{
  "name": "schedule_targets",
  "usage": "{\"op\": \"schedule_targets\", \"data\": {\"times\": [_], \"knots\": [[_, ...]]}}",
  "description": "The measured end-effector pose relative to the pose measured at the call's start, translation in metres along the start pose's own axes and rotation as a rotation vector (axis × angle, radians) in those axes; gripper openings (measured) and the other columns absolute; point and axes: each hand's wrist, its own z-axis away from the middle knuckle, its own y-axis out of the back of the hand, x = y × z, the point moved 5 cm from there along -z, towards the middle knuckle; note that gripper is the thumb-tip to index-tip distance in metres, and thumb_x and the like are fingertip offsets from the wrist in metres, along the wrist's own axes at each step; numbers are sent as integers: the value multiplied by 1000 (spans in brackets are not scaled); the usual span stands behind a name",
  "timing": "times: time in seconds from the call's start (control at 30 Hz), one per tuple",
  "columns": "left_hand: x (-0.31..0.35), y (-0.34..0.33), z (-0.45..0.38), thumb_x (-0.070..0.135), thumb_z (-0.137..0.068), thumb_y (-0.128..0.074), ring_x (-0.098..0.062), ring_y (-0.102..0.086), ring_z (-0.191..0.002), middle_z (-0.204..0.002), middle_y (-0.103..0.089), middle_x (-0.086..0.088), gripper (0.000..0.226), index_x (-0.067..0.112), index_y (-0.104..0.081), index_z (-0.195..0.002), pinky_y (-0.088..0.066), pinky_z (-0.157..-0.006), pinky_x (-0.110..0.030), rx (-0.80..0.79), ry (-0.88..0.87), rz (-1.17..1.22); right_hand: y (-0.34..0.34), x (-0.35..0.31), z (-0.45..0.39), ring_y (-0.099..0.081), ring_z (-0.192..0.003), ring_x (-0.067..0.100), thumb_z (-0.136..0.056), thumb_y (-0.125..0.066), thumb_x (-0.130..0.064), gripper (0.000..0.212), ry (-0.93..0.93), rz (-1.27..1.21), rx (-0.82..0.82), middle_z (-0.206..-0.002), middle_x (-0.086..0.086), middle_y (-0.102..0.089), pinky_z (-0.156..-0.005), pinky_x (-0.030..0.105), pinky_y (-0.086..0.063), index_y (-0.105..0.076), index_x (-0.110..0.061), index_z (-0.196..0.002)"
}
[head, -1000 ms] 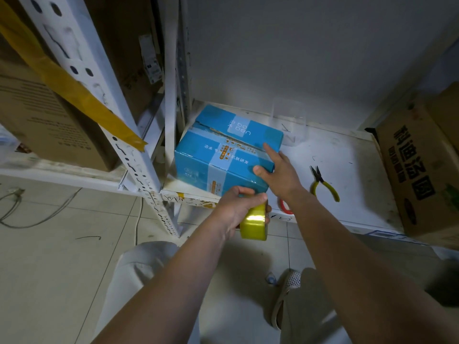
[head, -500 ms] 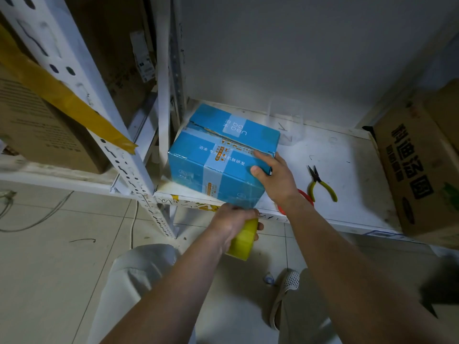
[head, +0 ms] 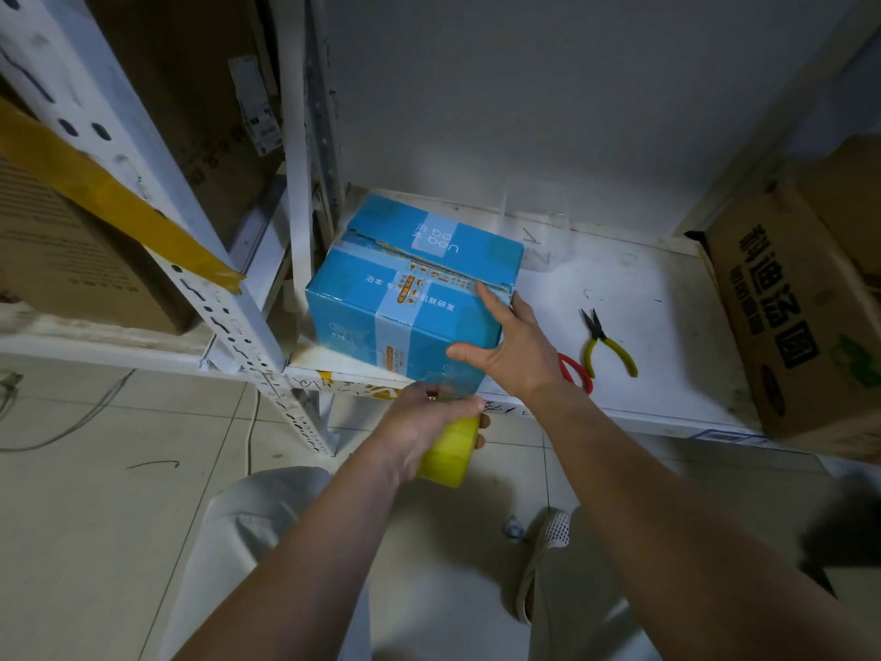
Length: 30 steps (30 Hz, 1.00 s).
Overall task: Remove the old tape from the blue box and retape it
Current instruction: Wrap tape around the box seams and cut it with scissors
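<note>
— Where is it? The blue box point(head: 410, 298) sits at the shelf's point(head: 667, 326) near left edge; the right hand point(head: 512, 348) presses flat on its near right corner.

— The step? Retaping, likely; the left hand point(head: 424, 427) clenches the yellow tape roll point(head: 450, 450) below; next, draw tape taut and press it down.

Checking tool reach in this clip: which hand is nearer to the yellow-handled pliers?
Right. The right hand rests on the blue box's near corner, just left of the pliers. The left hand grips the yellow tape roll below the shelf edge, farther away.

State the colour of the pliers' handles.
Yellow; the pliers lie on the white shelf, seen in the head view.
</note>
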Motion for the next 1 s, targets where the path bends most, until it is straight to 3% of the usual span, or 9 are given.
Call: {"op": "schedule_targets", "data": {"times": [0.2,0.4,0.5,0.57,0.67,0.73,0.83,0.9,1.0], "knots": [[1,2,-5,8,-78,-71,-24,-71,-77,-95,-72,-13,42,4,-57,-117,-57,-62,-33,-122,48,28,-9,5,6,-33,-133,24,-74,-73,-47,99,44,119,67,-152,1,-17,-106,45,-39,-8,-38,-148],[3,-1,-15,20,-83,-70,-27,-71,-85,-99,-69,-11,41,8,-54,-118,-59,-70,-43,-55,56,-52,-15,8,7,-40,-128,28,-71,-76,-44,99,40,93,108,-151,0,-19,-99,50,-45,-12,-41,-146],[3,-1,-13,33,-85,-66,-29,-71,-88,-98,-70,-11,40,12,-53,-116,-57,-76,-49,-22,42,-82,-14,6,8,-36,-131,21,-71,-78,-35,100,17,44,58,-154,-2,-14,-99,41,-44,-13,-39,-146],[2,0,-13,31,-87,-64,-33,-71,-86,-94,-71,-12,38,14,-49,-117,-55,-79,-53,1,35,-81,-10,10,13,-36,-131,16,-73,-75,-35,95,-12,-138,74,-153,-4,-20,-97,39,-43,-15,-42,-145],[2,5,-13,14,-86,-66,-33,-69,-69,-84,-72,-16,37,17,-47,-117,-55,-69,-46,38,33,-15,6,43,30,-44,-124,13,-90,-53,-42,60,-228,-549,403,-142,0,-40,-96,32,-40,-28,-31,-144],[2,7,-11,9,-85,-66,-31,-68,-64,-84,-71,-18,34,15,-49,-114,-53,-63,-41,30,34,0,14,73,40,-49,-122,20,-96,-42,-42,48,-434,-279,546,-136,4,-45,-97,36,-42,-40,-20,-138],[6,6,-8,4,-85,-65,-29,-67,-61,-85,-68,-22,31,10,-50,-111,-53,-55,-36,15,32,8,12,102,38,-48,-120,26,-97,-44,-32,40,-534,194,399,-131,10,-45,-95,41,-45,-48,-10,-130],[9,5,-7,0,-84,-64,-28,-65,-56,-81,-64,-24,26,8,-50,-106,-52,-50,-33,17,27,27,5,110,32,-44,-121,25,-95,-47,-34,43,-547,314,254,-133,10,-44,-94,41,-45,-47,-9,-131],[12,7,-7,-2,-84,-62,-31,-62,-54,-74,-62,-25,19,5,-52,-98,-50,-49,-33,44,15,43,6,111,25,-48,-115,24,-87,-59,-45,53,-571,392,210,-126,9,-49,-86,40,-48,-51,-9,-125]]}}
